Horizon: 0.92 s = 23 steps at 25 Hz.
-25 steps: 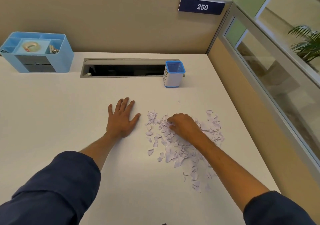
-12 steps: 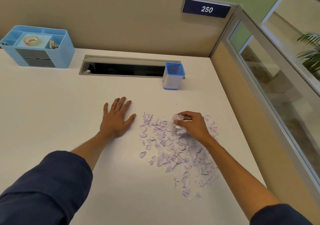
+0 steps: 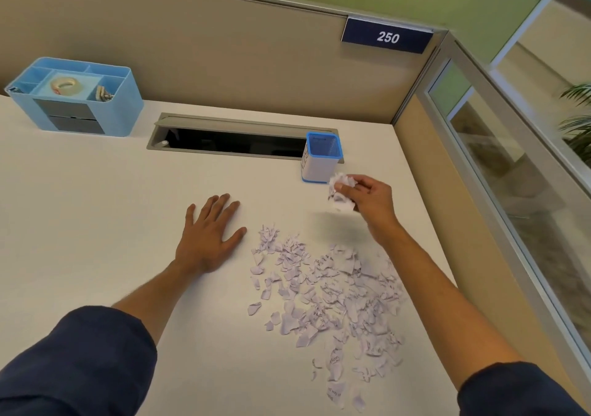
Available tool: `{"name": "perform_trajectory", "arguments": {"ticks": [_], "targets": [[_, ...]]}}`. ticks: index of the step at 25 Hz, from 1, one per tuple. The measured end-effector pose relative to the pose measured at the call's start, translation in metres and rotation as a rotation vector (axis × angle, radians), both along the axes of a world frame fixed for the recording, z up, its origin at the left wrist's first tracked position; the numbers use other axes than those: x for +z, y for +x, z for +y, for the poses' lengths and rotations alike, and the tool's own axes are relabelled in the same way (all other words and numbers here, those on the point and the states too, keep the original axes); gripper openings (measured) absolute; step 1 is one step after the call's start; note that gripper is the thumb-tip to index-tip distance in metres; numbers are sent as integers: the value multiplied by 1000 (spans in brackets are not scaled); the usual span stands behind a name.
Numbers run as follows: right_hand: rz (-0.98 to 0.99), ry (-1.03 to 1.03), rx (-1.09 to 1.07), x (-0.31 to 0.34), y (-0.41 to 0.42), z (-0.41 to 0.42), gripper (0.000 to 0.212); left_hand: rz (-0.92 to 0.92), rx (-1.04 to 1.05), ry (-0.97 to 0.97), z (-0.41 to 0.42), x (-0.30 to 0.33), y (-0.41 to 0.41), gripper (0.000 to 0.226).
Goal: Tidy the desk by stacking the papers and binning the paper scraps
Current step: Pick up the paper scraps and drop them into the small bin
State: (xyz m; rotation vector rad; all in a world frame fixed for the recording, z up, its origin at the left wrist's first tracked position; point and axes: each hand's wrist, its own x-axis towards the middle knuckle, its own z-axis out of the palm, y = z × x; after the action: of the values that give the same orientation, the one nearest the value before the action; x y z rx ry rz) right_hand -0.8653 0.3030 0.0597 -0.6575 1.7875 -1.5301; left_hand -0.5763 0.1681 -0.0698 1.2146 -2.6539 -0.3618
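Right hand (image 3: 367, 196): raised off the desk at about 2 o'clock from the scrap pile, fingers curled round a bunch of scraps (image 3: 341, 191); just beside the bin's near right corner, lower in view than its rim.
Left hand (image 3: 209, 235): flat on the desk, palm down, fingers spread and straight, holding nothing; at 9 o'clock from the pile.
Scrap pile (image 3: 329, 294): torn printed bits spread loosely on the desk, trailing toward 6 o'clock.
Bin (image 3: 321, 158): small white cup with blue rim, upright, at 12 o'clock from the pile, in front of the cable slot (image 3: 236, 139).
Desk (image 3: 80, 217): white.
Organiser (image 3: 75, 95): light blue, far at 10 o'clock, tape roll (image 3: 65, 84) lying on top.
Sign (image 3: 387, 36): "250" on the partition.
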Motion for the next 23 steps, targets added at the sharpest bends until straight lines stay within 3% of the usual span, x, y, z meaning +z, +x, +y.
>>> {"name": "perform_trajectory", "arguments": {"ticks": [5, 8, 14, 20, 23], "targets": [[92, -21, -167, 20, -31, -70, 30, -8, 5, 4, 0, 0, -1, 69], [303, 9, -198, 19, -39, -102, 27, -9, 8, 2, -1, -1, -1, 68], [727, 146, 6, 6, -42, -132, 27, -17, 14, -13, -1, -1, -1, 66], [836, 300, 188, 4, -47, -139, 27, -36, 15, -8, -1, -1, -1, 65], [900, 411, 220, 8, -48, -141, 37, -28, 15, -8, -1, -1, -2, 65]]}}
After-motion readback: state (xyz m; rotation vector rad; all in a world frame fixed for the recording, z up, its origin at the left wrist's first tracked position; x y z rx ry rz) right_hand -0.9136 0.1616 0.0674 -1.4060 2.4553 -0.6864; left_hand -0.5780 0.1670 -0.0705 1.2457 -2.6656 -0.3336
